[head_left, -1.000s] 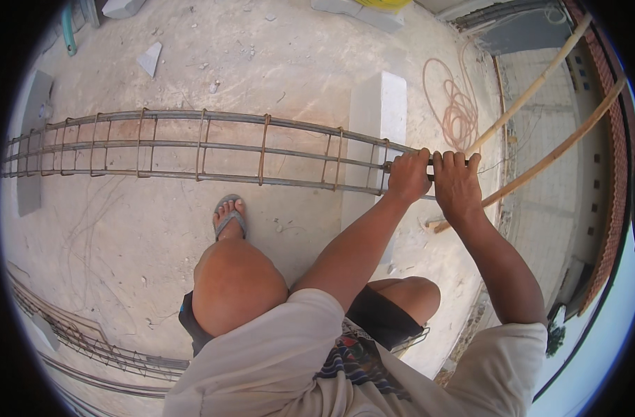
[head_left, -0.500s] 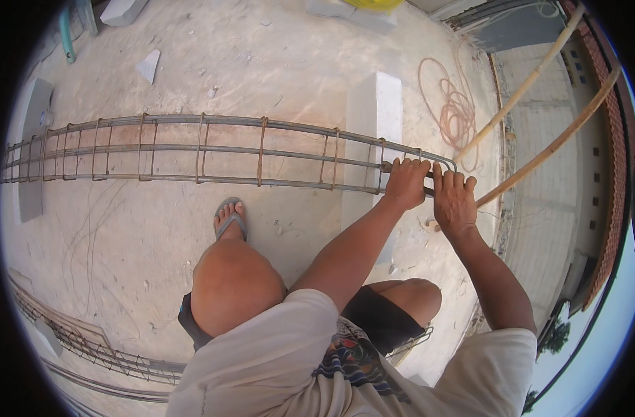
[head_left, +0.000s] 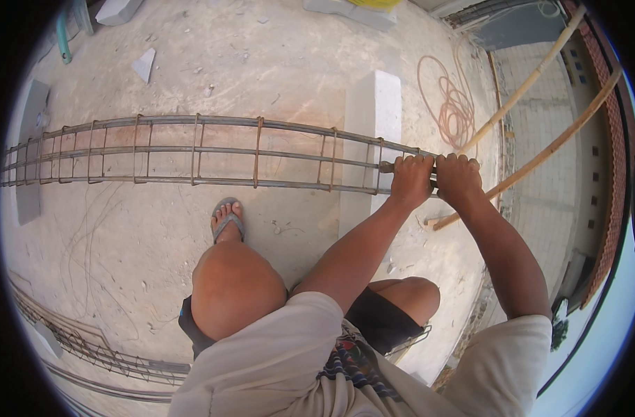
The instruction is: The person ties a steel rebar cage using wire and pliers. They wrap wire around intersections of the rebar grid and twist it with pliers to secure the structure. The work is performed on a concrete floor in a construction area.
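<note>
A long rebar cage [head_left: 224,151], made of steel rods tied with square stirrups, runs from the far left to my hands. At its right end my left hand [head_left: 412,179] is closed around a dark metal bar, whose thick end [head_left: 386,167] sticks out at the cage's middle rod; it looks like a rebar bending tool. My right hand [head_left: 459,178] is closed just to the right, knuckles up, apparently on the same bar. Both fists hide most of the bar and the rod ends. A pale block [head_left: 385,104] supports the cage near my hands.
Another pale block [head_left: 27,104] is under the cage's left end. Beyond my right hand lie a coiled hose or cable [head_left: 456,118] and two slanting wooden poles [head_left: 533,82], [head_left: 561,142]. More rebar cages [head_left: 116,358] lie lower left. My sandalled foot [head_left: 228,217] stands beside the cage.
My right hand has gone from fingers laid over the bar to a full fist, with its elbow swung outward. My left hand has tightened and shifted slightly right. The bent rod end is now covered.
</note>
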